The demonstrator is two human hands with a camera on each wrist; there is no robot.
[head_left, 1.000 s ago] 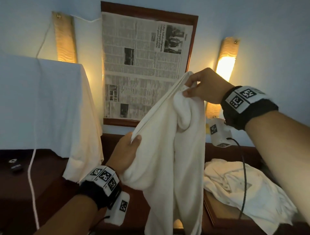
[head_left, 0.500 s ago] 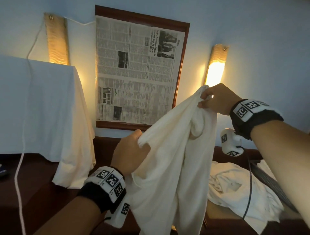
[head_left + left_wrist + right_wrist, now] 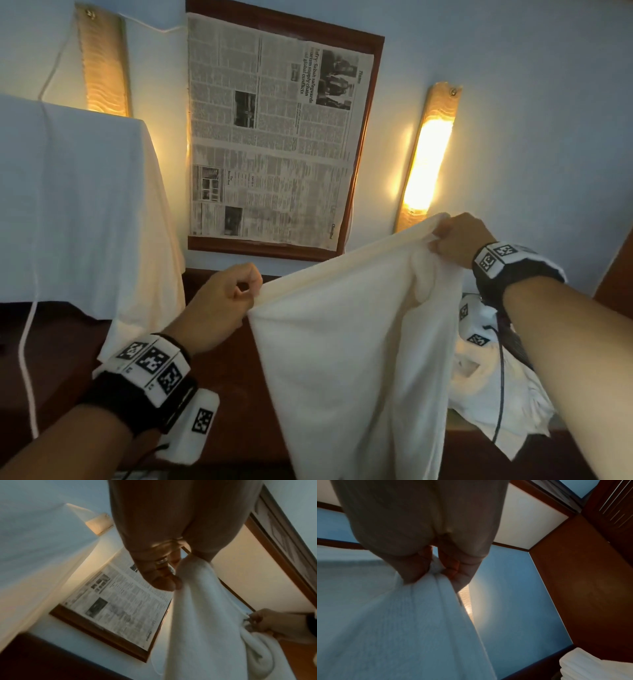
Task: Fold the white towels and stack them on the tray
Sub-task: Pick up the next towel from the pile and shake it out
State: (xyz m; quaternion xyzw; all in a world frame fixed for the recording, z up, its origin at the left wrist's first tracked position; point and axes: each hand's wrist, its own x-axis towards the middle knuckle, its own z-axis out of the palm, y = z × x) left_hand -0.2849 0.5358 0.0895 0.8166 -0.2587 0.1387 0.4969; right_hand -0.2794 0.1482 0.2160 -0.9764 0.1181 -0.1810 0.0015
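I hold a white towel (image 3: 342, 359) up in the air by its top edge, and it hangs down in front of me. My left hand (image 3: 239, 291) pinches the left corner, seen close in the left wrist view where the hand (image 3: 171, 582) nips the towel (image 3: 202, 615). My right hand (image 3: 442, 240) grips the right corner, bunched; the right wrist view shows that hand (image 3: 435, 573) clamped on gathered towel (image 3: 393, 628). A heap of crumpled white towels (image 3: 493, 401) lies at the lower right. I cannot make out the tray.
A framed newspaper (image 3: 274, 137) hangs on the blue wall between two lit wall lamps (image 3: 428, 157). A white sheet (image 3: 68, 205) drapes a tall object on the left, above a dark wooden surface (image 3: 68, 342). A white cord (image 3: 27, 342) hangs down at the far left.
My hands have drawn apart, stretching the towel's top edge out wide. The right hand dropped lower and moved right; the left hand slid along the edge to the corner.
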